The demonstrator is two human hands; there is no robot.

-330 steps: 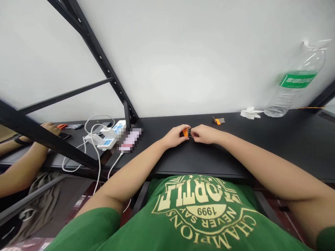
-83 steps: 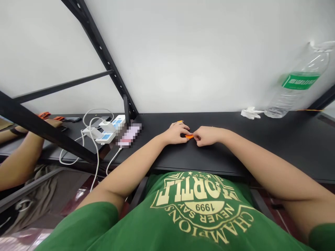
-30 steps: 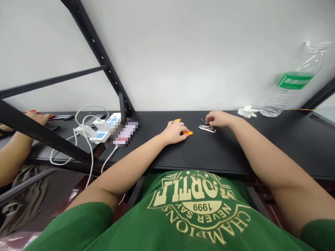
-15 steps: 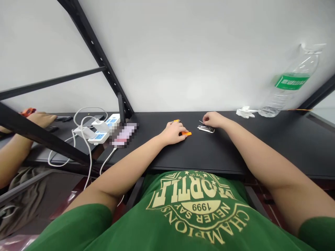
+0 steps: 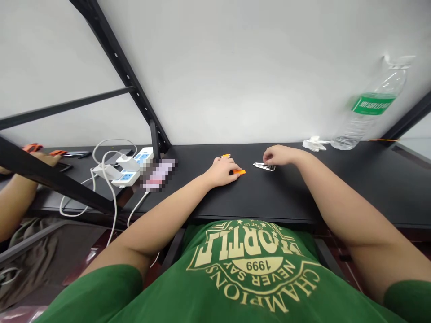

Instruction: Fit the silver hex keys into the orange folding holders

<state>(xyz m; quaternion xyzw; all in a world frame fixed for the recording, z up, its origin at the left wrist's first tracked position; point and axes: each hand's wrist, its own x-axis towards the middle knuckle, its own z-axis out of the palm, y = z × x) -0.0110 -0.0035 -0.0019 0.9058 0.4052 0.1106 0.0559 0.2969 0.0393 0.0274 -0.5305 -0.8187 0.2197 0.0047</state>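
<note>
My left hand rests on the black table, its fingers curled over an orange object; another orange bit shows beyond the knuckles. To the right lies a small row of thin silver metal pieces, side by side. My right hand is at the far right end of that row, fingertips pinched together and touching or just above the pieces. Whatever is between those fingertips is too small to make out.
A clear bottle with a green label leans by the wall beside crumpled white tissue. Left are a blurred phone, a white power strip with cables, and a black metal frame. Beyond it, another person's arm reaches over the table.
The thin piece that stuck out from my right fingertips now shows no more apart from the row. My left hand stays put. The other person's hand has moved left, uncovering an orange item.
</note>
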